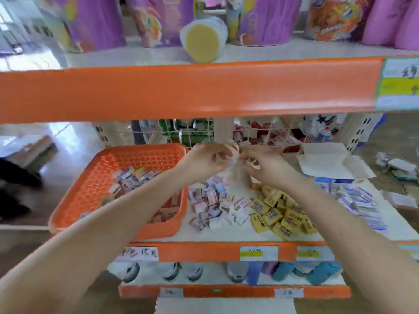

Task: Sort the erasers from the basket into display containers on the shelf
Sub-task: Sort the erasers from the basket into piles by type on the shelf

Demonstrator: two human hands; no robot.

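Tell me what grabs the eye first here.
The left hand and right hand meet mid-frame, pinching a clear plastic bag. Left of them sits the orange basket holding mixed erasers; below them pastel erasers and yellow erasers lie heaped on the shelf.

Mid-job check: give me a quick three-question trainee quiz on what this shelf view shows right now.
1. True or false: the orange basket has erasers in it.
2. Where do the yellow erasers lie? A) inside the basket B) in a loose pile on the shelf C) on the level above
3. Fill in: the left hand and the right hand both pinch a ____.

Key: 1 true; 2 B; 3 clear bag, too blurred to tell what is inside it.
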